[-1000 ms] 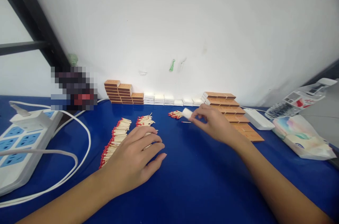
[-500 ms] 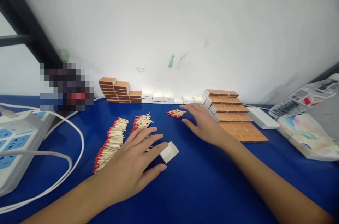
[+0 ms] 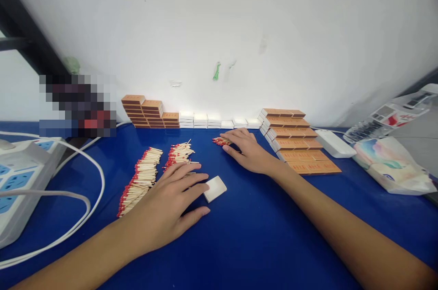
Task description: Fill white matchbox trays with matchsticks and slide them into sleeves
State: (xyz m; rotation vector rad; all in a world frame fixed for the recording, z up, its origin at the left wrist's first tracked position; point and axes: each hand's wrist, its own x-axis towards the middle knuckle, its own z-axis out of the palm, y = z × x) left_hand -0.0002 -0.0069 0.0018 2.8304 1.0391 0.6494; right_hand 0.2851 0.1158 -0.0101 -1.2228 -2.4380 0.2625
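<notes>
The left hand [image 3: 174, 198] is released, fingers spread beside the tray [image 3: 215, 189] on the table [image 3: 260, 235]. The right hand [image 3: 248, 153] covers part of the small match pile [image 3: 218, 141]; its grip cannot be determined.

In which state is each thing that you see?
Left hand, spread, palm down
Right hand, fingers bent, thumb apart
Tray, flat by the left hand
Left matches, side by side, heads leftward
Middle matches, loose, partly hidden
Far matches, heaped, partly hidden
Left boxes, stacked, stepping down rightward
White trays, stacked in a row
Right boxes, stacked in steps
Bottle, tilted
Tissue pack, lying flat
Power strip, on/off unclear
</notes>
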